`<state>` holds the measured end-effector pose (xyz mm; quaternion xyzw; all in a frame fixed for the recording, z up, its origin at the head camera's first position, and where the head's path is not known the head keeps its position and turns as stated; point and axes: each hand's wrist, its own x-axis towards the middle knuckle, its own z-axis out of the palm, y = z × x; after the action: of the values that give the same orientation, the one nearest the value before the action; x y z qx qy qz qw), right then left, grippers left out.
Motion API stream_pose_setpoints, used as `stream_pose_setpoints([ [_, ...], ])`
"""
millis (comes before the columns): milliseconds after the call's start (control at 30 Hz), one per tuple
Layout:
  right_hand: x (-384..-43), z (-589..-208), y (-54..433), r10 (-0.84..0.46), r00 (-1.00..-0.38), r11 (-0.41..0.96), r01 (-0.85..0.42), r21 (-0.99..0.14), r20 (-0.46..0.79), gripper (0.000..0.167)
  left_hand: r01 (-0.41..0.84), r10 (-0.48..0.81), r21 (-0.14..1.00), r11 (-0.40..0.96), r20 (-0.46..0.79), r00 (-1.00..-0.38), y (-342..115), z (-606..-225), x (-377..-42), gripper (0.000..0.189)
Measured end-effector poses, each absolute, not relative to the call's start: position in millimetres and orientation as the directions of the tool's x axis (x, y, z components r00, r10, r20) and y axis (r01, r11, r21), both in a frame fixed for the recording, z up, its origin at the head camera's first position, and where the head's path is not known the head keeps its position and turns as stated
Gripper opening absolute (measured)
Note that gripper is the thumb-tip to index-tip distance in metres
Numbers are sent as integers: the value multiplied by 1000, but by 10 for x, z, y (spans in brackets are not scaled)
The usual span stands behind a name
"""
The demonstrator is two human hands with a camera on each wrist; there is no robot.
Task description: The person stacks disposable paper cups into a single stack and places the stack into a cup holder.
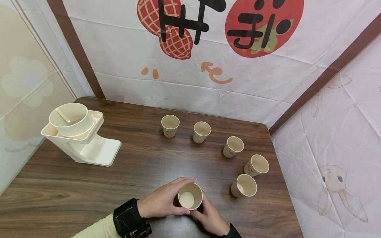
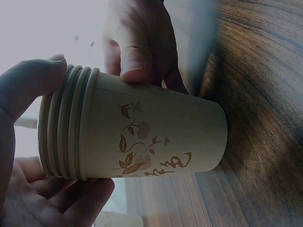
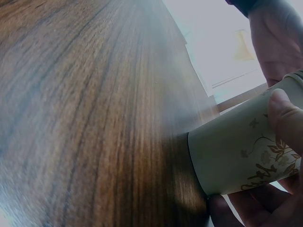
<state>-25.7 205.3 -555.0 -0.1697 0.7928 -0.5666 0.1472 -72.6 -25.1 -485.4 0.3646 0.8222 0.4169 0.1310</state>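
A stack of paper cups (image 1: pixel 188 200) with several nested rims stands between both hands, near the front of the table. Brown flowers and leaves are printed on the outermost cup (image 2: pixel 156 130), whose base is close over the wood. My left hand (image 1: pixel 163 200) grips the stack around its rims, thumb on one side and fingers on the other. Lower down, my right hand (image 1: pixel 212 216) holds the cup's body, its thumb (image 3: pixel 280 100) laid along the printed side. Closest to the right hand on the table is an upright single paper cup (image 1: pixel 236 189).
More paper cups curve across the back and right, among them one cup (image 1: pixel 169 131) at the back and another cup (image 1: pixel 251 168) at the right. A cream stand (image 1: pixel 102 150) at the left bears a round tub (image 1: pixel 74 129). Fabric walls (image 1: pixel 184 89) border the brown table (image 1: pixel 137 158).
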Motion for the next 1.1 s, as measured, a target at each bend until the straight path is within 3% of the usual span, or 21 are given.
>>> stream_pose_setpoints([
  [733,-258,-5539,2041,-458,-889,268,-143,-953,5,73,527,770,784,329,101,-630,-320,-4860,-771,85],
  [1100,-259,-5528,2037,-449,-892,282,-94,-955,-45,77,532,778,777,336,89,-622,-321,-4838,-779,85],
])
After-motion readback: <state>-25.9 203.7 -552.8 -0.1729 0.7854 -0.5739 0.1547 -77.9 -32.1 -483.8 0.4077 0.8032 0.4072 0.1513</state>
